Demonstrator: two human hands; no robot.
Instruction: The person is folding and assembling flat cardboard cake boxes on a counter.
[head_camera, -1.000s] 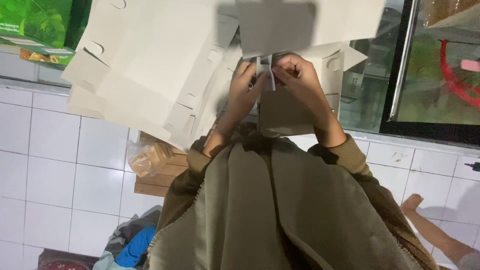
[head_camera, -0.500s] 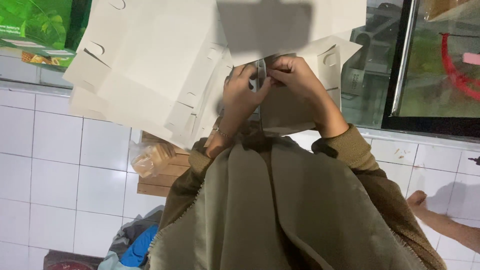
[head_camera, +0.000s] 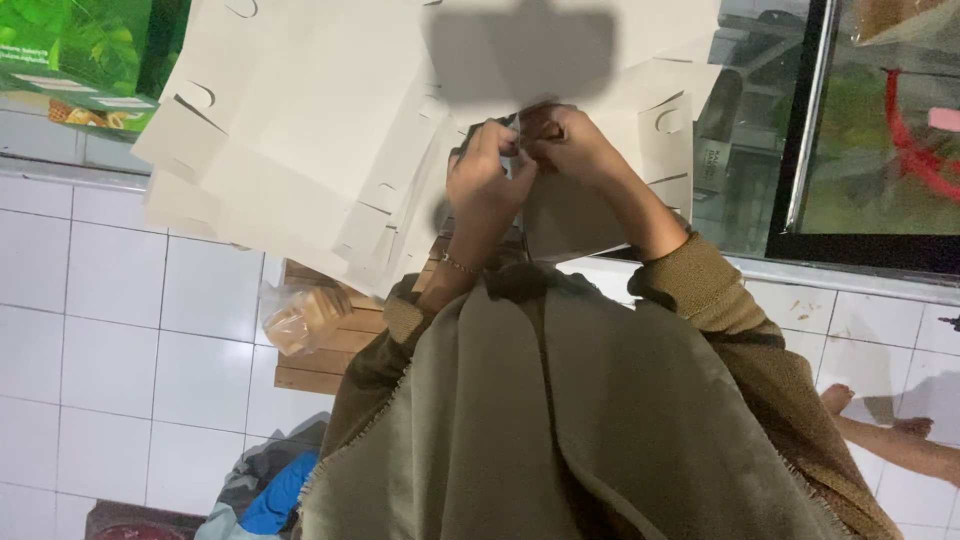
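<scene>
Both hands meet over the pale cardboard sheets: left hand and right hand, fingers pinched together on a small dark piece at the sheets' right edge, just above the wooden crate.

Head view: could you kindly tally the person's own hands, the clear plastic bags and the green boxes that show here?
Own hands: 2, the left hand and the right hand
clear plastic bag: 1
green box: 1
Total: 4
</scene>
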